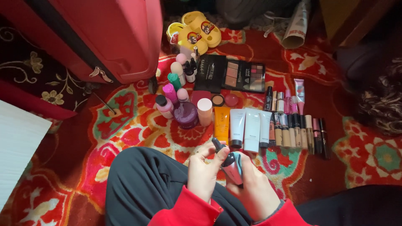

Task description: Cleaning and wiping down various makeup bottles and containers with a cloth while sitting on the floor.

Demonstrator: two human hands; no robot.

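We've got a small dark cosmetic tube [231,164] with a pale blue label over our lap, right hand [255,188] wrapped around its body, left hand [204,169] pinching the black cap [217,145] with thumb and fingertips. Looks like we're mid-twist on that cap, so next up probably needs a steady grip underneath. Just past it on the red patterned rug [125,125]: squeeze tubes [245,125], a row of lipsticks [299,129], an open eyeshadow palette [243,76] showing its pans, a purple jar [186,114]. Red suitcase [104,33] further left.
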